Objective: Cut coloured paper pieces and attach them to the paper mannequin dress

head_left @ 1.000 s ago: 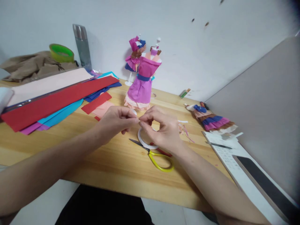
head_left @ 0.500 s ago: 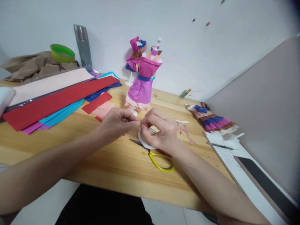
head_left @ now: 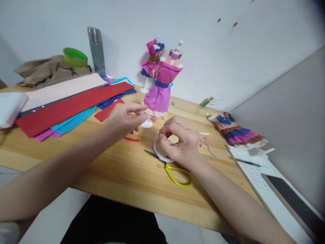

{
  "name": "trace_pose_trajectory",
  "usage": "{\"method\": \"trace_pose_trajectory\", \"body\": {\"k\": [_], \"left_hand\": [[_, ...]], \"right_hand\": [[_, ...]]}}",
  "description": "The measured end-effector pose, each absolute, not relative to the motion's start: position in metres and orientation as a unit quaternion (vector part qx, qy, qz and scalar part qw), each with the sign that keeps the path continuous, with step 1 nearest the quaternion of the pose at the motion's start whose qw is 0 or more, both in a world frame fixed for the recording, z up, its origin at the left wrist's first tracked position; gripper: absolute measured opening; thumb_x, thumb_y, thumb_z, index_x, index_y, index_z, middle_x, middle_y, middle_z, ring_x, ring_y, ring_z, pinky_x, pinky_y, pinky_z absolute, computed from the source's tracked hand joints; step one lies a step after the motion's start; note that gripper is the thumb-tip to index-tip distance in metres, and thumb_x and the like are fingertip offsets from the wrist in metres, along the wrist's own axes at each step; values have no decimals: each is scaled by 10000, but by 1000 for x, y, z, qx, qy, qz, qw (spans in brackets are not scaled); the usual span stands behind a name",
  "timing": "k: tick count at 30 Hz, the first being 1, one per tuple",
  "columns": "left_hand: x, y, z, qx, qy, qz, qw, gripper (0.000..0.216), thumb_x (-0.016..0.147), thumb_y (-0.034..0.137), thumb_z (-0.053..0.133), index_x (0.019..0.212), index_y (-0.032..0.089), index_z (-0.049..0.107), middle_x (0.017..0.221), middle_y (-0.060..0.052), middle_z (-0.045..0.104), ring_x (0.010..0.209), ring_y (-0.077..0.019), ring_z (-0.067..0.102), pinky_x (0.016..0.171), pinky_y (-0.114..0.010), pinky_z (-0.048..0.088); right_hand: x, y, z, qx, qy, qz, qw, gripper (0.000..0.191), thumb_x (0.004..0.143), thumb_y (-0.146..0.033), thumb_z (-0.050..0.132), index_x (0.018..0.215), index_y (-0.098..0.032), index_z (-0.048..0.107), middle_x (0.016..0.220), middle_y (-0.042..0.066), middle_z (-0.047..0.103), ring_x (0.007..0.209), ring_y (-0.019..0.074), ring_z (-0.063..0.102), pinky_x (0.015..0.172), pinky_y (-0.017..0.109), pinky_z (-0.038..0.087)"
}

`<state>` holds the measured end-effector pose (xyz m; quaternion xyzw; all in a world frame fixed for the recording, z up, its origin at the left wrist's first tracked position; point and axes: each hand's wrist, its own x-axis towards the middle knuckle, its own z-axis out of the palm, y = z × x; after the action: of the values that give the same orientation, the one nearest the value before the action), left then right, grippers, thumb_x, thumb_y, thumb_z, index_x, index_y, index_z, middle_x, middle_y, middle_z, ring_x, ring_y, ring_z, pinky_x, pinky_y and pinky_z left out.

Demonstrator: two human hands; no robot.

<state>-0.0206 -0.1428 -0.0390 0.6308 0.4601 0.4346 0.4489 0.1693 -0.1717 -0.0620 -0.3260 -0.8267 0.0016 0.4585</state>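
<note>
My left hand (head_left: 124,118) is raised above the wooden table (head_left: 114,169), thumb and forefinger pinched together just left of the pink paper dress (head_left: 160,95) on its small stand. What the pinch holds is too small to make out. My right hand (head_left: 181,140) is curled over a white tape roll (head_left: 157,153) and holds it down on the table. Scissors with yellow handles (head_left: 177,177) lie partly under that hand. A thin red paper strip (head_left: 131,139) lies between the two hands.
Long paper sheets, red (head_left: 68,105), pink and blue, are stacked at the left. A second dressed mannequin (head_left: 152,61), a metal bottle (head_left: 96,51), a green tape roll (head_left: 74,57) and brown cloth (head_left: 45,69) stand behind. Another paper dress (head_left: 237,133), a white pad (head_left: 254,171) and a pen (head_left: 244,162) lie at the right.
My hands were pinched together over the tape roll; now my left hand has pulled away up and to the left, towards the pink dress. My right hand stays on the roll. The view shifted slightly.
</note>
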Motion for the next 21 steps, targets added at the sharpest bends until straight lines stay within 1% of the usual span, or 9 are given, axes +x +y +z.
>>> {"method": "trace_pose_trajectory", "body": {"k": [1,3,5,6,7,9,12,16,21], "left_hand": [[-27,-137,-36,632,476,443,421,249,718,218,667,943,141,741,521,24,593,457,-109,518,445,-212,395],[-41,-122,-34,660,504,411,376,154,707,198,655,820,145,746,464,31,550,429,-101,475,458,-221,360],[-54,-107,-39,715,519,338,325,85,677,173,655,691,156,738,444,27,544,440,-102,464,478,-231,325],[-60,-100,-43,741,519,309,292,71,654,155,660,640,160,730,469,18,575,479,-111,489,499,-235,320],[-63,-94,-48,762,517,290,262,69,631,141,664,584,165,708,491,13,600,515,-120,510,516,-237,318],[-67,-84,-59,784,525,240,228,152,614,120,643,472,177,641,442,17,562,502,-119,484,524,-246,302],[-65,-76,-74,799,515,219,222,157,652,140,609,515,196,662,434,22,549,502,-122,481,532,-251,296],[-57,-79,-85,815,499,220,197,120,687,203,613,611,193,705,593,-10,636,587,-147,528,572,-262,308],[-44,-87,-95,802,543,197,148,138,732,289,625,666,192,699,723,-63,662,665,-192,544,585,-289,281]], "right_hand": [[169,-171,-62,-328,-824,18,462,196,726,-25,515,669,-211,541,655,5,545,608,150,528,551,295,427],[169,-171,-62,-334,-818,46,466,184,730,-37,520,668,-208,550,653,3,547,610,150,530,554,294,431],[169,-170,-63,-340,-815,64,465,172,736,-48,525,671,-205,552,666,1,549,602,142,521,546,285,428],[169,-170,-64,-342,-815,70,463,169,739,-50,526,672,-204,550,671,1,549,598,138,516,544,282,426],[168,-169,-64,-342,-816,73,460,169,742,-51,527,672,-204,546,673,0,547,595,135,512,544,280,425],[168,-169,-65,-342,-818,75,457,172,748,-52,528,669,-204,535,671,-2,541,590,131,501,546,278,419],[167,-169,-67,-347,-814,91,458,167,752,-57,537,670,-203,533,667,-8,538,585,125,492,547,271,411],[166,-168,-70,-350,-810,105,460,162,745,-61,545,659,-198,535,653,-16,529,573,120,483,538,262,399],[164,-168,-71,-351,-812,102,455,160,756,-64,534,664,-195,537,653,-10,538,573,124,490,539,263,402]]}}
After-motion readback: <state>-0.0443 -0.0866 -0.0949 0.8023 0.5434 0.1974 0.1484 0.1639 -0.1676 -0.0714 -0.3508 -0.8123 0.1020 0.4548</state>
